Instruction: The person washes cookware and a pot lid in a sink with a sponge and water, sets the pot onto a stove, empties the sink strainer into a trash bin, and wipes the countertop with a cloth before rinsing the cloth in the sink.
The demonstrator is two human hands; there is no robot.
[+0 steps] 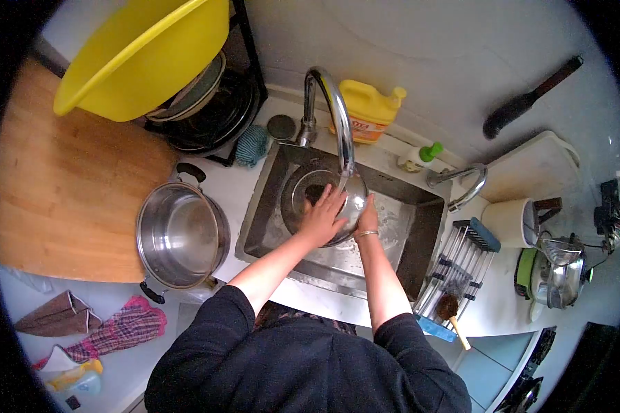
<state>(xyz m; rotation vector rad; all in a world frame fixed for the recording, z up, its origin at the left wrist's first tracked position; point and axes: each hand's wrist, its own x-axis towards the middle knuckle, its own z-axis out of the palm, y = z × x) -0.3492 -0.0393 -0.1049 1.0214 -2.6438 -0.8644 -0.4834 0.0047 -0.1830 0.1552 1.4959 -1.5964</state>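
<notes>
Extends left forearm [274, 265] and right forearm [382, 275] inward; shows left hand [322, 215] flattened, palm down, 4 fingers [329, 195] slightly spread; shows right hand [367, 219] with thumb [370, 201] raised, other fingers largely hidden.
</notes>
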